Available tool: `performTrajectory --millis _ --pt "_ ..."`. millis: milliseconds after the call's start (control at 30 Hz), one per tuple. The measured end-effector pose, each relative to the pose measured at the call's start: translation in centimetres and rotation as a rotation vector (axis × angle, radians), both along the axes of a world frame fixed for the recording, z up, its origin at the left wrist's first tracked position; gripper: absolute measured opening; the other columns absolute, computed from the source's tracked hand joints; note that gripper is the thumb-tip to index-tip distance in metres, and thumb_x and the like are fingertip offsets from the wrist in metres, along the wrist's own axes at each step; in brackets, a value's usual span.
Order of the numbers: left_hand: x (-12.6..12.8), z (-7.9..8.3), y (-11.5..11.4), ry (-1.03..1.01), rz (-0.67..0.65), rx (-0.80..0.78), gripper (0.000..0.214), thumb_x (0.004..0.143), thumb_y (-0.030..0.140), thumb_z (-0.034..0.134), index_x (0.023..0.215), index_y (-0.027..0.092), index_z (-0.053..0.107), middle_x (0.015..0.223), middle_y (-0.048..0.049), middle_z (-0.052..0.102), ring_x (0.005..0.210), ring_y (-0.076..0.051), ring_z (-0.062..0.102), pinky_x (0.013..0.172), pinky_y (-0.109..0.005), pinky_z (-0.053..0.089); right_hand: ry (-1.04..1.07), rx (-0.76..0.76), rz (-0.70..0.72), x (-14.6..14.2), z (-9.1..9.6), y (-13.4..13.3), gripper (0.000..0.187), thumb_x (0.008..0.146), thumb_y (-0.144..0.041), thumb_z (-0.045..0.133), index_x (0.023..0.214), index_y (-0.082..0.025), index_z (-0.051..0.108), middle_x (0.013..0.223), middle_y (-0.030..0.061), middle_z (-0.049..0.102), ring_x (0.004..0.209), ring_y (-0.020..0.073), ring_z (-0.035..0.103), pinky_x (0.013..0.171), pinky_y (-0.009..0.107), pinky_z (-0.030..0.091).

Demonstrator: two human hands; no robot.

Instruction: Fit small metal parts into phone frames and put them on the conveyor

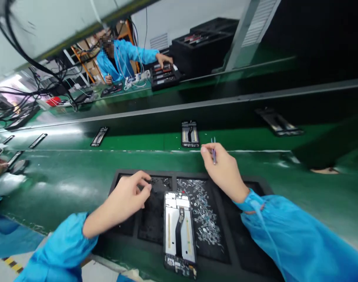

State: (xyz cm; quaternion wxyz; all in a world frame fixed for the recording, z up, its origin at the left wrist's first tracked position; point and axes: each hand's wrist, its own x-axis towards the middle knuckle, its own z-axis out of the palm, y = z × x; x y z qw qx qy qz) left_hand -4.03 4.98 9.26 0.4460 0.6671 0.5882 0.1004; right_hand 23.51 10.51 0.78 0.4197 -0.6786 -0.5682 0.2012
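Head view, left hand [122, 201]: fingers curled, thumb and forefinger almost pinched over the tray's dark left compartment. We cannot tell if a part sits between them.
Right hand [224, 170]: closed on tweezers [213, 152], tips raised, which we judge keeps them off the belt [64, 176].
Phone frame [179, 231]: flat across the tray [174, 181], between both hands (easy reach).
Metal parts [204, 213]: loose in 1 compartment, just beside that frame.
Second frame [189, 134]: on the belt, beyond the right hand.

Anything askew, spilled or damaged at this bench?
Nothing spilled or broken. Only the open phone frame lies straddling the divider of the black compartment tray, over loose silver parts. Right hand grips thin metal tweezers.
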Motion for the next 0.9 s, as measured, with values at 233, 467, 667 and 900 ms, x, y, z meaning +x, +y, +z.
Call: performTrajectory --millis 233,467,667,900 --pt "6.8 -7.7 -13.3 0.365 0.094 0.733 0.104 0.080 0.037 0.077 0.164 0.019 0.018 0.169 -0.0224 0.018 0.150 -0.046 0.032 0.110 -0.059 0.049 -0.363 -0.255 0.062 -1.0 4.5 2.8 0.056 0.080 -0.062 0.077 0.108 -0.016 0.061 0.106 0.0182 0.071 0.103 0.0370 0.067 0.087 0.046 0.051" --pt "8.3 -9.6 -13.0 0.172 0.217 0.551 0.095 0.082 0.015 0.061 0.164 0.026 0.014 0.171 -0.0195 -0.002 0.146 -0.044 0.042 0.098 -0.050 0.059 -0.489 -0.539 -0.105 -5.0 4.6 9.2 0.040 0.098 -0.038 0.064 0.132 -0.018 0.060 0.132 0.0108 0.063 0.112 0.0245 0.065 0.093 0.047 0.057" --pt "3.5 -4.1 -5.3 0.131 0.243 0.569 0.104 0.071 0.009 0.067 0.160 0.027 0.017 0.163 -0.0221 0.024 0.137 -0.041 0.053 0.099 -0.051 0.057 -0.544 -0.563 -0.030 -2.2 7.1 9.1 0.041 0.096 -0.037 0.067 0.130 -0.013 0.061 0.130 0.0140 0.063 0.111 0.0250 0.066 0.093 0.045 0.057" --pt "3.9 -2.5 16.2 0.186 0.275 0.538 0.055 0.096 0.030 0.070 0.145 0.019 0.048 0.145 -0.0136 0.051 0.122 -0.029 0.061 0.099 -0.049 0.055 -0.666 -0.461 0.224 -4.2 11.6 -2.7 0.037 0.092 -0.045 0.067 0.108 -0.011 0.070 0.091 0.0163 0.074 0.089 0.0315 0.073 0.075 0.039 0.058"
